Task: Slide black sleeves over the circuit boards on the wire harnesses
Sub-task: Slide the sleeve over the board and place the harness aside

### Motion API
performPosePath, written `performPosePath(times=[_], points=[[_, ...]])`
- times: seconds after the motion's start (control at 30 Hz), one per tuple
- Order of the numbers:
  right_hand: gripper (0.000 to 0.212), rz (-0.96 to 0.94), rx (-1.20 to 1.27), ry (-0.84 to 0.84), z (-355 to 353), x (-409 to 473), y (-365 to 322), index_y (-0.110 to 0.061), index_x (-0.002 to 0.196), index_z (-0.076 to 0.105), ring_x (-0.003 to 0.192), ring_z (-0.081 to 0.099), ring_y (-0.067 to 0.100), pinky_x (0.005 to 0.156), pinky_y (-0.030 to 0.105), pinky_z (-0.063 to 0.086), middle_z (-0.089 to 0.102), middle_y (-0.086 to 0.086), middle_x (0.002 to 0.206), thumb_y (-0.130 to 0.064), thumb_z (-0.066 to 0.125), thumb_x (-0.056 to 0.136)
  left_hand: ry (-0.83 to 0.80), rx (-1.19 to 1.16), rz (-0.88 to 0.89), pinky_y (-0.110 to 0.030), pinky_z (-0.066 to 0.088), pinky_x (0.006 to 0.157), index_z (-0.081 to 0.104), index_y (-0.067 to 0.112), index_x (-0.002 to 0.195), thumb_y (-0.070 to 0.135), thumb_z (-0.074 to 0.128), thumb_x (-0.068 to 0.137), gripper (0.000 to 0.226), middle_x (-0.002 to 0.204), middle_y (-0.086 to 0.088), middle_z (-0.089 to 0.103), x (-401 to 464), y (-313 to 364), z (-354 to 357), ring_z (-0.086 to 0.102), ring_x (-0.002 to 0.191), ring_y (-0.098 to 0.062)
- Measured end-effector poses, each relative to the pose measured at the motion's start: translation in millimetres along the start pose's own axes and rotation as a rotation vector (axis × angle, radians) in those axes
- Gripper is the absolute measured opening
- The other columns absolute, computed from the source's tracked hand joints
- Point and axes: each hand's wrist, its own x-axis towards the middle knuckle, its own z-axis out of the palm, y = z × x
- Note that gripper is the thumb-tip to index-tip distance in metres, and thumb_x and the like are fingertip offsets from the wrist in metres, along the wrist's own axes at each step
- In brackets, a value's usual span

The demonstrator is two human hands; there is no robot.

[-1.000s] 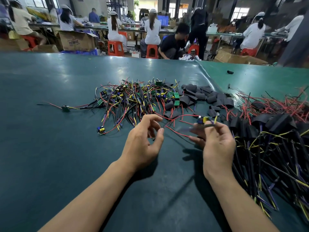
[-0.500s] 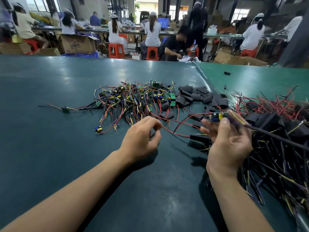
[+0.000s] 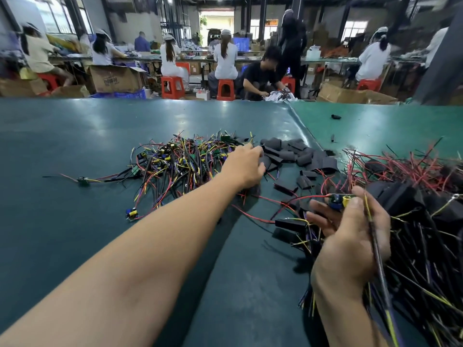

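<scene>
A tangle of bare wire harnesses [image 3: 180,159] with small circuit boards lies mid-table. To its right is a heap of loose black sleeves [image 3: 298,154]. My left hand [image 3: 244,166] is stretched out over the near edge of that heap, fingers curled down onto a sleeve; whether it grips one is hidden. My right hand [image 3: 350,236] holds one wire harness, its circuit board [image 3: 338,200] with blue and yellow parts at my fingertips and its wires running down past my wrist. A sleeved harness [image 3: 290,224] lies just left of this hand.
A big pile of sleeved harnesses [image 3: 421,221] fills the right side. One stray harness [image 3: 84,181] and a loose board [image 3: 132,213] lie to the left on the green table [image 3: 75,234]. Several people sit at benches beyond the far edge.
My left hand has reached forward and right from the table's middle to the black sleeves. My right hand has stayed in place with the same harness.
</scene>
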Motion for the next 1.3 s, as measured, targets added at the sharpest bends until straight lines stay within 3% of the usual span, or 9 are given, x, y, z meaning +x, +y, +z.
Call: performPosePath(times=[0.17,0.37,0.57,0.73,0.8,0.93,1.03,1.17,1.3], points=[[0.024,0.118,0.043,-0.072,2,-4,3,-0.015,0.114,0.056,0.079,0.074,0.028,0.057,0.028,0.058,0.07,0.007,0.097,-0.002,0.059,0.095,-0.188,0.227,0.019,-0.045,0.042,0.102,0.059,0.02,0.13,0.035,0.048,0.096,0.04,0.127,-0.014,0.057,18,13,28,0.047,0.124,-0.035],[0.025,0.149,0.029,-0.122,4,-7,4,-0.022,0.107,0.058,0.073,0.074,0.03,0.051,0.026,0.056,0.068,0.011,0.092,-0.001,0.059,0.095,-0.006,0.265,-0.085,-0.041,0.048,0.085,0.066,0.006,0.1,0.011,0.059,0.087,0.015,0.103,-0.018,0.068,16,18,28,0.063,0.101,-0.038],[0.023,0.177,0.05,-0.162,1,-5,3,-0.021,0.106,0.057,0.068,0.074,0.028,0.05,0.026,0.056,0.07,0.0,0.078,-0.001,0.059,0.095,0.127,0.201,0.023,-0.036,0.037,0.065,0.051,0.006,0.105,0.007,0.059,0.081,0.025,0.093,-0.017,0.067,-9,20,20,0.064,0.086,-0.039],[0.024,0.192,0.047,-0.152,2,-6,2,-0.019,0.107,0.055,0.069,0.073,0.023,0.055,0.023,0.055,0.068,0.015,0.09,-0.001,0.062,0.093,0.299,-0.328,-0.06,-0.038,0.05,0.079,0.055,0.01,0.119,0.011,0.064,0.08,0.04,0.096,-0.012,0.072,-55,13,-12,0.065,0.086,-0.035],[0.029,0.194,0.048,-0.146,2,-7,2,-0.021,0.109,0.055,0.072,0.074,0.023,0.057,0.023,0.055,0.068,0.011,0.092,-0.001,0.066,0.091,0.297,-0.484,-0.097,-0.037,0.054,0.085,0.059,0.013,0.12,0.011,0.071,0.078,0.043,0.099,-0.007,0.073,-88,0,-27,0.068,0.088,-0.029],[0.037,0.25,0.07,-0.158,4,-7,5,-0.017,0.119,0.055,0.073,0.073,0.022,0.059,0.022,0.055,0.068,0.014,0.091,-0.001,0.069,0.088,0.229,-0.451,-0.074,-0.032,0.055,0.087,0.066,0.011,0.117,0.005,0.074,0.077,0.041,0.097,-0.001,0.073,-158,-29,-51,0.068,0.085,-0.016],[0.019,0.287,0.038,-0.227,6,-10,7,-0.003,0.105,0.059,0.068,0.073,0.02,0.055,0.022,0.054,0.069,0.009,0.081,-0.002,0.068,0.089,0.195,-0.443,-0.064,-0.027,0.052,0.088,0.068,0.009,0.117,0.0,0.074,0.075,0.043,0.101,0.0,0.07,-200,-35,-58,0.065,0.087,-0.01],[0.011,0.348,0.068,-0.328,7,-18,7,-0.007,0.093,0.056,0.071,0.074,0.025,0.054,0.024,0.055,0.074,0.009,0.076,-0.001,0.066,0.089,0.233,-0.504,-0.037,-0.018,0.05,0.085,0.07,0.012,0.108,-0.002,0.071,0.072,0.038,0.097,0.009,0.07,-224,-35,-58,0.064,0.088,-0.004],[0.009,0.351,0.068,-0.361,7,-21,4,-0.008,0.096,0.06,0.071,0.074,0.025,0.055,0.024,0.055,0.074,0.011,0.077,-0.002,0.063,0.091,0.242,-0.52,-0.048,-0.027,0.052,0.086,0.07,0.01,0.107,-0.004,0.07,0.074,0.036,0.096,0.008,0.07,-211,-35,-55,0.064,0.086,-0.004]])
